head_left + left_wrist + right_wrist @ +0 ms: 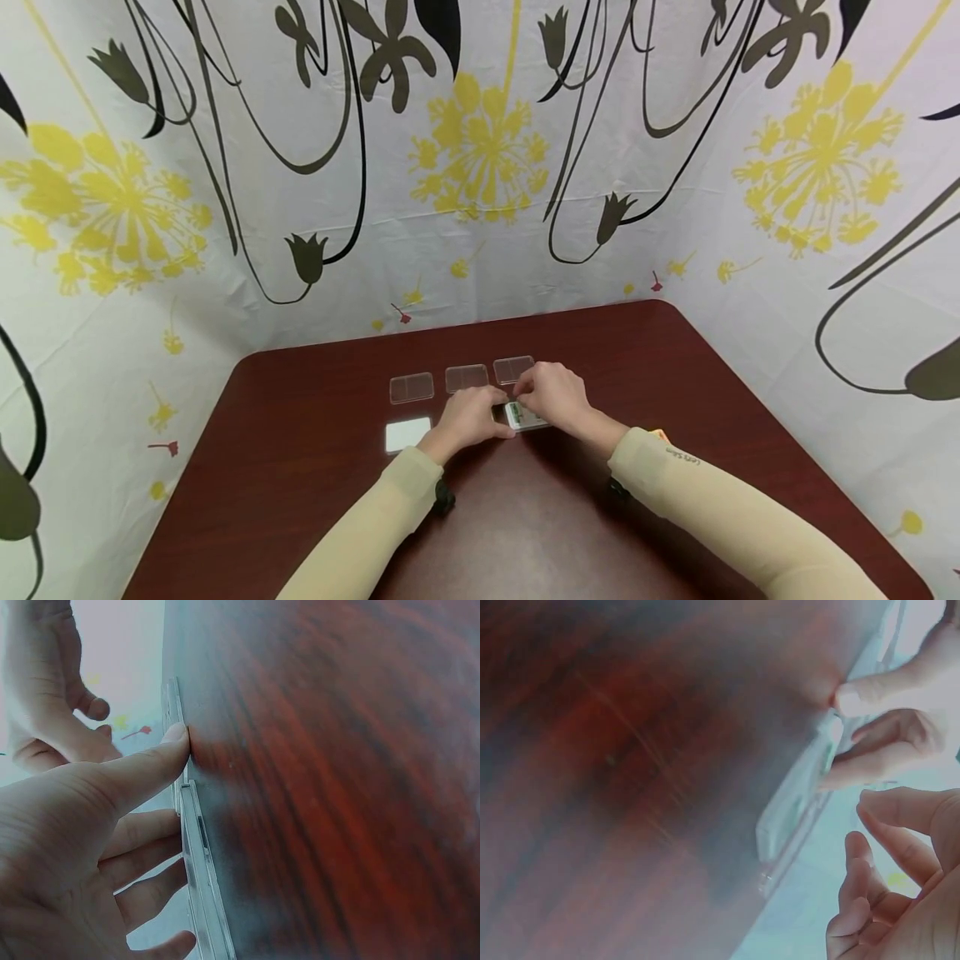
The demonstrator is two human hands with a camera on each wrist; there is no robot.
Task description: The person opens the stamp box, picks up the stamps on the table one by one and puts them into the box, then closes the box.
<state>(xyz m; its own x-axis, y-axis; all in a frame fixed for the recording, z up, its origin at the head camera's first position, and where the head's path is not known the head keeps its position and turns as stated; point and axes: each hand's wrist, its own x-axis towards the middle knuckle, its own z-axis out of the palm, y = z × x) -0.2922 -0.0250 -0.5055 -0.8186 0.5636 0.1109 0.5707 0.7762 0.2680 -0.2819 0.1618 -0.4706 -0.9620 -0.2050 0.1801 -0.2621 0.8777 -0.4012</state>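
My left hand (468,414) pinches the left end of a small flat whitish case (528,417), thumb at its near side and fingers behind. The case lies low on the table and shows some green on top. Over it my right hand (553,393) bends down, fingertips close above the surface. In the right wrist view the right thumb and index finger (889,814) come nearly together, the other fingers curled. Whether something tiny sits between them is hidden. A white flat box (408,435) lies left of my left hand.
Behind the hands stand three shallow clear trays: a left one (412,387), a middle one (467,378) and a right one (513,369). Something orange (660,435) peeks out behind the right sleeve. The dark red table (315,467) meets patterned cloth walls at its back and sides.
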